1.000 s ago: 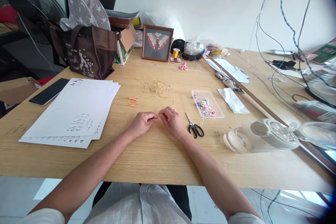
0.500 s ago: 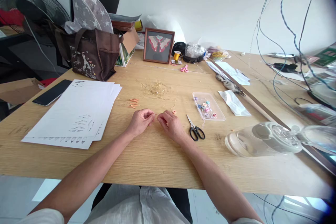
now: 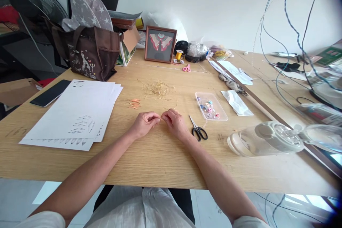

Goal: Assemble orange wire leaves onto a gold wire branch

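My left hand (image 3: 145,124) and my right hand (image 3: 175,123) meet fingertip to fingertip above the table's middle. Both are closed in a pinch. Between them a tiny gold or orange bit shows, too small to name. Just beyond lies a tangle of thin gold wires (image 3: 158,89). Several orange wire-ended pieces (image 3: 134,103) rest left of it. A small orange spool, seen earlier beside my right hand, is now mostly hidden behind it. Black-handled scissors (image 3: 198,131) lie right of my right wrist, near a clear tray (image 3: 223,114) of small coloured thread spools (image 3: 209,108).
White sheets with leaf-like drawings (image 3: 66,110) and a black phone (image 3: 50,92) lie at left. A clear water bottle (image 3: 245,140) lies at right. Farther back are a brown bag (image 3: 91,53), a framed collar piece (image 3: 160,44), pink scissors (image 3: 186,68) and white tissue (image 3: 237,103).
My hands have come closer until the fingertips nearly touch. My right hand now covers most of the small orange spool. The whole view has shifted slightly.
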A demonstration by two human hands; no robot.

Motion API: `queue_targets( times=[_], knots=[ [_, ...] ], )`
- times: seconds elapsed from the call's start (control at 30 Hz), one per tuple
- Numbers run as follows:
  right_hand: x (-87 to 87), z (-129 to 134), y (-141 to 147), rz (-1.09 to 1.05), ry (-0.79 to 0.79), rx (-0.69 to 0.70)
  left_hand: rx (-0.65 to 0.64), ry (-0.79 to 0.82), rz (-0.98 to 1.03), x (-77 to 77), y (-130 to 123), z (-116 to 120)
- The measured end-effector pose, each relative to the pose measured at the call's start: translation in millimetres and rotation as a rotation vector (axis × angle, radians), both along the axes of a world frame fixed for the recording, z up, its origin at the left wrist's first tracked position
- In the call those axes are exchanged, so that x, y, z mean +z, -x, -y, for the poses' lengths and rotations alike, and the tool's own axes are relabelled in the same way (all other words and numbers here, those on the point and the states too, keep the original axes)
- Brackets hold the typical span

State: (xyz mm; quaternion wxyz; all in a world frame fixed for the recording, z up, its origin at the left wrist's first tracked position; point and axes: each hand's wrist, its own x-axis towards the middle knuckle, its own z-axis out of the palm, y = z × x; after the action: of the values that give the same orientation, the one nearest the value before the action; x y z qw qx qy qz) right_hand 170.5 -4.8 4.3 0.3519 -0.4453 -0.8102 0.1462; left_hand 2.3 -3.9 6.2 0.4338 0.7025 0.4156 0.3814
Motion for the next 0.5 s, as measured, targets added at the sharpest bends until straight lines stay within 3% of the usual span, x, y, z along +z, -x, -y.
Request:
queue_targets(
  times=[0.1,0.23,0.33,0.5],
  knots=[
    [-1.2,1.7,1.4,-0.018,0.009,0.044,0.025,0.09,0.124,-0.2,1.3,-2.5],
    [-0.3,4.8,3.4,0.003,0.024,0.079,0.048,0.11,0.149,-1.8,1.9,-3.7],
    [0.8,6.2,3.9,0.049,0.015,0.075,0.091,0.074,0.082,-4.8,1.7,-3.2],
    [2.2,5.4,3.2,0.127,-0.04,0.033,0.118,-0.127,-0.164,-6.5,0.5,-1.1]
  ],
)
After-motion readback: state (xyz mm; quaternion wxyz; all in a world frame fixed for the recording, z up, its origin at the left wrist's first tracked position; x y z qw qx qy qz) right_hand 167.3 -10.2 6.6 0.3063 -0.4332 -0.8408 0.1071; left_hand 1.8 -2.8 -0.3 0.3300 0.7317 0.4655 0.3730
